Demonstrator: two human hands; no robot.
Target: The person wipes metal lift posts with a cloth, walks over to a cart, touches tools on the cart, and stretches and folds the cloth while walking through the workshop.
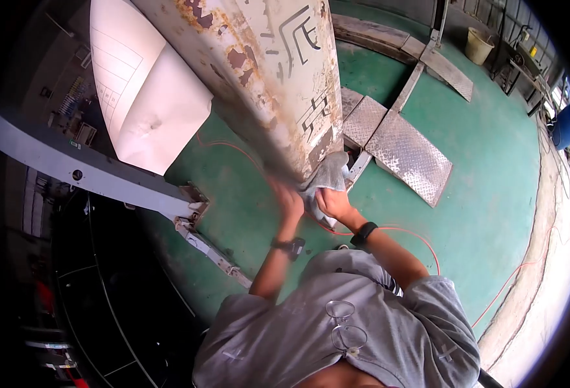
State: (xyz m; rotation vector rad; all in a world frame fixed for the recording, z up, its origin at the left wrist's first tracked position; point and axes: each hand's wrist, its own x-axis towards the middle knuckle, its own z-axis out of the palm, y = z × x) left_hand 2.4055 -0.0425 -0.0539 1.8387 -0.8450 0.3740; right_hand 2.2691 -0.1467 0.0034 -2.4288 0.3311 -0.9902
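A grey cloth (329,176) is bunched against the lower end of a rusty, cream-painted metal panel (298,84) with dark painted characters. My right hand (333,202) is closed on the cloth, fingers curled into its folds. My left hand (287,202) is beside the panel's lower left edge, close to the cloth; its fingers are blurred and partly hidden, so their grip does not show. Each wrist wears a black band.
A large curled paper sheet (149,97) hangs at left, above a grey lift arm (91,165). Diamond-plate ramps (411,155) lie on the green floor at right. An orange hose (421,238) runs behind my hands. A beige bucket (478,46) stands at the back.
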